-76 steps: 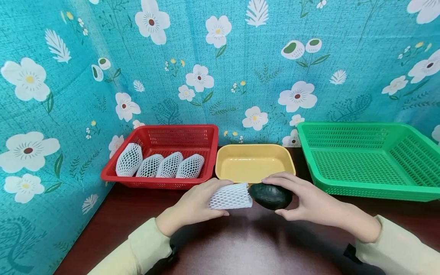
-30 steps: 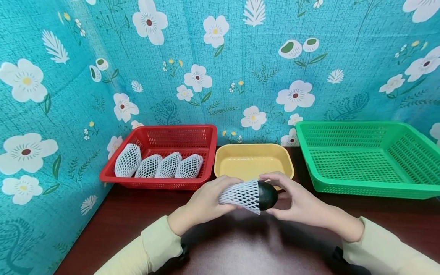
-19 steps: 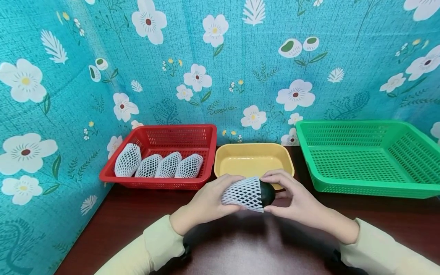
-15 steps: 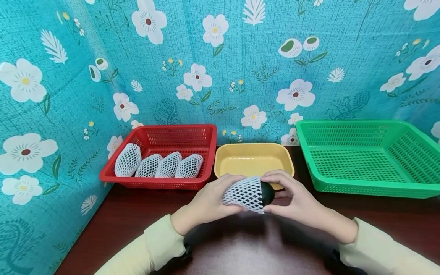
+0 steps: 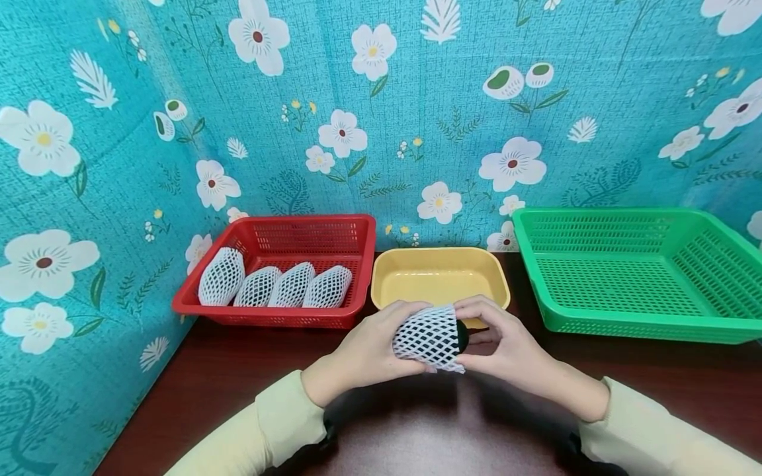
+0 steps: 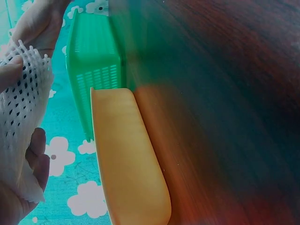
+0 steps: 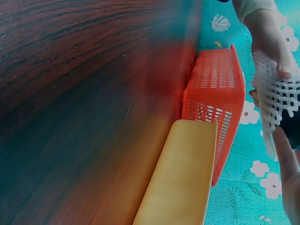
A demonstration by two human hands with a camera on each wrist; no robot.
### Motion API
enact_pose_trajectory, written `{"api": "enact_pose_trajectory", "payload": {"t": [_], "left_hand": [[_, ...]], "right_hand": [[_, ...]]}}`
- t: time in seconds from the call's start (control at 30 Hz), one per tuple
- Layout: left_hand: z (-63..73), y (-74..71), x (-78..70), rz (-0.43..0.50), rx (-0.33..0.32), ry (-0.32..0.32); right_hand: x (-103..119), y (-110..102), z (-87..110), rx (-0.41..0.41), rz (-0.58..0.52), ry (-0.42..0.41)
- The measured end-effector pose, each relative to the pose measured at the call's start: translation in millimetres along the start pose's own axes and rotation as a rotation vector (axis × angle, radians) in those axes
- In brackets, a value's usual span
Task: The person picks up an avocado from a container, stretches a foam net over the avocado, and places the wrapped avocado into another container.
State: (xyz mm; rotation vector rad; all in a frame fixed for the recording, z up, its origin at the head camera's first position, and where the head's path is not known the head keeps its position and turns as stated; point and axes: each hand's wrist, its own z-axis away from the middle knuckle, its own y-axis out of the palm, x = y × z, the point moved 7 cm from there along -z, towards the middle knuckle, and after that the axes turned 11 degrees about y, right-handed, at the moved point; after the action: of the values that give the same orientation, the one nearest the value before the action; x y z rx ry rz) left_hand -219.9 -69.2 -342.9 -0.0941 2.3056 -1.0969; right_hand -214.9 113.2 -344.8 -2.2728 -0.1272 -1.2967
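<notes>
In the head view, my left hand (image 5: 370, 347) grips a white foam net sleeve (image 5: 425, 337) from its left end, thumb below and fingers over the top. Inside the sleeve lies a dark green-black avocado (image 5: 463, 336), with only its rounded right end bare. My right hand (image 5: 516, 350) pinches the sleeve's open rim between thumb and fingers, around the bare end. The right wrist view shows the avocado (image 7: 291, 125) dark behind the mesh, a fingertip at the net's edge. In the left wrist view the foam net (image 6: 23, 103) covers the fruit. Both hands are above the table, before the yellow tray.
A red basket (image 5: 268, 318) at left holds several net-wrapped fruits (image 5: 292, 287). Behind my hands stands a shallow yellow tray (image 5: 437, 287), and a green basket (image 5: 625, 317) is at right. A flowered blue cloth (image 5: 393, 99) hangs behind the dark wooden table (image 5: 238, 370).
Earlier the avocado was outside the sleeve, in my right hand. It has gone leftward into the net, which now covers nearly all of it. My right hand has moved left to the rim.
</notes>
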Motion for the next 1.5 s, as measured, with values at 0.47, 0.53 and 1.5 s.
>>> {"api": "enact_pose_trajectory", "payload": {"t": [0.47,0.53,1.5], "left_hand": [[3.6,-6.2,3.1,0.193,0.016,-0.069],[5.2,-7.2,5.8,0.206,-0.007,-0.098],[6.8,-16.3,0.4,0.285,-0.157,-0.062]], "right_hand": [[2,-5,-0.2,0.027,-0.042,-0.034],[4,-5,-0.4,0.051,-0.058,-0.056],[3,-14,0.6,0.007,-0.121,0.041]]}}
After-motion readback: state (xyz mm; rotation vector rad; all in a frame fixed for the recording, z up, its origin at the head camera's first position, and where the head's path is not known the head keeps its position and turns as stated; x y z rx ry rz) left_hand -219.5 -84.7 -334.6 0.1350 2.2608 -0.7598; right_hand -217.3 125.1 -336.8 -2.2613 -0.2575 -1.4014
